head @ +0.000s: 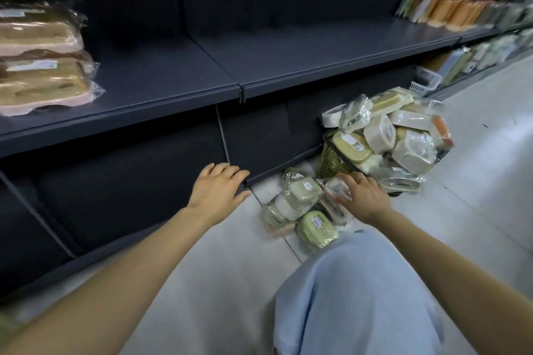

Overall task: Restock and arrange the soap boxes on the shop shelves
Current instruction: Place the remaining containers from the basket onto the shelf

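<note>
Shelving [259, 66] of dark metal fills the upper picture, its wide middle shelf running from left to right, with a lower shelf [115, 181] beneath it near the floor [476, 181] of pale tiles. On the middle shelf's left end lie stacked tan packs [40, 55] in clear wrap; far right on the same level stand orange and pale goods [450, 13], blurred. A knee in light blue cloth [354, 297] takes up the bottom centre. To the right of the lower shelf stands a basket [328, 157], heaped above its rim with wrapped soap boxes [386, 132] in cream, green and grey. Just in front of the basket, on the floor, lies a small pile of boxes [300, 204], the nearest one green [317, 229] and touching the knee's edge. The right hand [360, 196] reaches down between basket and pile, its fingers curled over a wrapped box [337, 186] at the pile's right edge, gripping it from above; that box lies under the fingertips, beside the basket's base. The left hand [219, 187] rests flat with straight fingers on the front edge of the lower shelf, holding nothing, well left of the pile.
</note>
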